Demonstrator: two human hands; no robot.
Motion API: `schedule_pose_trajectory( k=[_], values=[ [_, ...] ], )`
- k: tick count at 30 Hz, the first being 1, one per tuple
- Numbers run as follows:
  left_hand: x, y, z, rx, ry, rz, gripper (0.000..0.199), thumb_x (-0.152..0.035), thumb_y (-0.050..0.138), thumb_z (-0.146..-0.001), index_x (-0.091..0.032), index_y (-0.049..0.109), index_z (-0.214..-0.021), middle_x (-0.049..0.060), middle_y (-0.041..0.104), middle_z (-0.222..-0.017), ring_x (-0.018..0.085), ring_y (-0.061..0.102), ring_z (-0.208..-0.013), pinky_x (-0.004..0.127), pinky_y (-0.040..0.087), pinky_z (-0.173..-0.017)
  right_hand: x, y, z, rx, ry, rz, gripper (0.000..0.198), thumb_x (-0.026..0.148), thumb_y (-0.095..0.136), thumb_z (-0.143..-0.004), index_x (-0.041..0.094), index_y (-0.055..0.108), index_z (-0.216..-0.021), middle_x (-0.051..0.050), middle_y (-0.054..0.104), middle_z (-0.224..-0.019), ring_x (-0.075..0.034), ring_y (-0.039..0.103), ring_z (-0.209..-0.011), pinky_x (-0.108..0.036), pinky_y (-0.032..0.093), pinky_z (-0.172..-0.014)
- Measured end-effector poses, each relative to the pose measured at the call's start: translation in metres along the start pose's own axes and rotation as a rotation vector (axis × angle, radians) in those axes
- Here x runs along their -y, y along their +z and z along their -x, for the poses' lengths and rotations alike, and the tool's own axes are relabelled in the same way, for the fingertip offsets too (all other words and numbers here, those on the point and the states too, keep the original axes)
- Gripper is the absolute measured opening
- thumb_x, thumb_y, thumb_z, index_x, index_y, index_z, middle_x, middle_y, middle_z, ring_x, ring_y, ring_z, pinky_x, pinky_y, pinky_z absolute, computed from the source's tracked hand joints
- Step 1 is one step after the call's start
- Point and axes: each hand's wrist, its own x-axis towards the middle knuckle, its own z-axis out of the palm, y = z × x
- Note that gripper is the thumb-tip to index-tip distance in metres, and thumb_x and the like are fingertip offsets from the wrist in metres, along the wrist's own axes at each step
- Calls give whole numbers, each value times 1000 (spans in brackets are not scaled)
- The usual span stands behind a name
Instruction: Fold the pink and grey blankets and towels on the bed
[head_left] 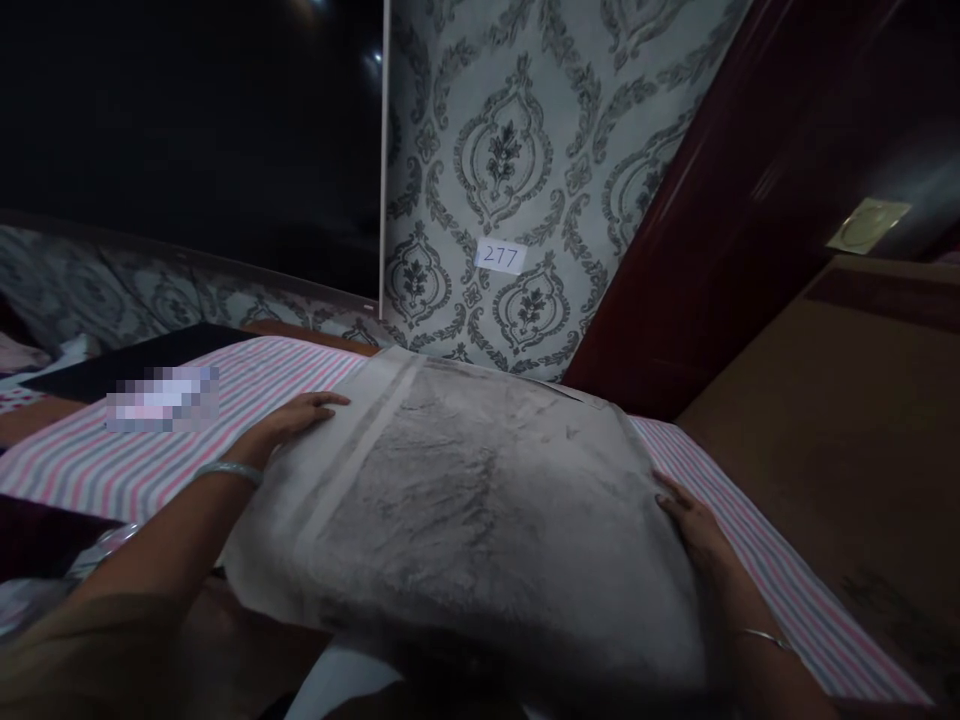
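A large grey plush bundle [465, 480], soft and boxy like a folded blanket, lies across a striped cloth [300, 365]. A smooth pale band runs down its left part, and its near side reaches past the table's front edge. My left hand [304, 412] grips its left side, with fingers stretched along the top and thumb hidden. At the right side my right hand [690, 515] is curled round the edge, some of its fingers out of sight. The bundle's underside cannot be seen.
A large dark screen [195, 140] hangs at the left. A paper label [501, 256] marked 277 sticks to the patterned wall [502, 150]. To the right stand a dark red glossy panel [675, 240] and a brown cardboard box [840, 420]. A blurred-out item [161, 400] lies on the cloth.
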Motion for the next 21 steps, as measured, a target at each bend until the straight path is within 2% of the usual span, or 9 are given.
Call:
schedule_pose_trajectory(
  k=[3, 7, 13, 16, 21],
  values=[
    [-3, -3, 0, 88, 40, -72, 53, -35, 66, -55, -23, 76, -106, 6, 72, -112, 24, 64, -100, 28, 52, -83, 10, -2, 2, 68, -7, 24, 59, 41, 66, -60, 20, 73, -115, -10, 65, -134, -29, 58, -125, -38, 44, -106],
    [-12, -10, 0, 105, 70, -174, 60, -35, 63, -56, -20, 74, -113, 9, 70, -122, 27, 64, -107, 31, 53, -89, 28, -14, 2, 108, -32, 28, 61, 40, 68, -57, 20, 74, -115, -10, 67, -131, -30, 61, -121, -39, 46, -105],
    [-23, -24, 3, 99, 171, -303, 63, -38, 59, -60, -18, 71, -118, 9, 66, -131, 29, 61, -118, 32, 50, -98, 60, -40, 13, 104, -143, 145, 46, 38, 66, -58, 22, 79, -100, -8, 69, -127, -31, 60, -123, -38, 44, -107],
    [-24, -27, 5, 56, 230, -412, 62, -39, 55, -63, -15, 70, -119, 11, 66, -129, 29, 58, -122, 34, 45, -105, 71, -48, 22, 109, -154, 217, 50, 41, 66, -58, 21, 79, -102, -7, 71, -123, -32, 59, -123, -39, 41, -109],
    [-27, -28, 19, -20, 322, -557, 54, -38, 49, -71, -14, 70, -115, 14, 68, -115, 29, 61, -112, 38, 44, -105, 79, -56, 32, 114, -215, 323, 56, 45, 63, -59, 20, 78, -106, -9, 74, -116, -33, 63, -117, -40, 45, -105]
  ],
)
